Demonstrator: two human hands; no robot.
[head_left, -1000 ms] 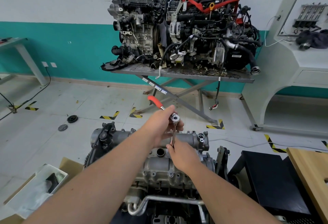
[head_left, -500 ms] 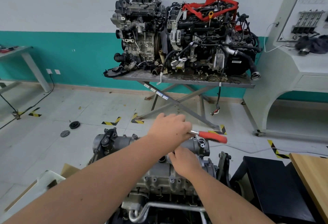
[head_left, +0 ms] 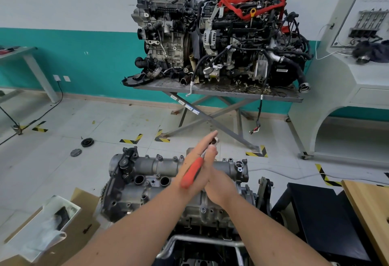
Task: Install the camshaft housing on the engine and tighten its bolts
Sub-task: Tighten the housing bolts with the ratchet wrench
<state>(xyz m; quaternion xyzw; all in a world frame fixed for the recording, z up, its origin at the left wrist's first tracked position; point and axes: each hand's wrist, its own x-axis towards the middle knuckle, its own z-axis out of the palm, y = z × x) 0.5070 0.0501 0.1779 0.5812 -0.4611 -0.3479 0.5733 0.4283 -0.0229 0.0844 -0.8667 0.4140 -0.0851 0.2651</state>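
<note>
The camshaft housing (head_left: 160, 171) sits on top of the engine (head_left: 189, 209) in the lower middle of the view, its long far edge facing open tiled floor (head_left: 105, 124). Both hands meet above the housing's right half. The left hand (head_left: 196, 164) lies flat with fingers straight and pointing away, the orange-handled ratchet (head_left: 192, 172) resting along its palm side, head toward the fingertips. The right hand (head_left: 219, 183) presses against it from the right, thumb up beside the ratchet shaft; whether its grip is clamped on the tool I cannot tell. Left of the engine an opened cardboard box (head_left: 42, 230) lies close by. To the right, a dark cabinet (head_left: 322, 213) and a wooden worktop (head_left: 370, 209) edge crowd that side. Beyond the floor stands a folding stand (head_left: 216, 91) carrying two other engines.
</note>
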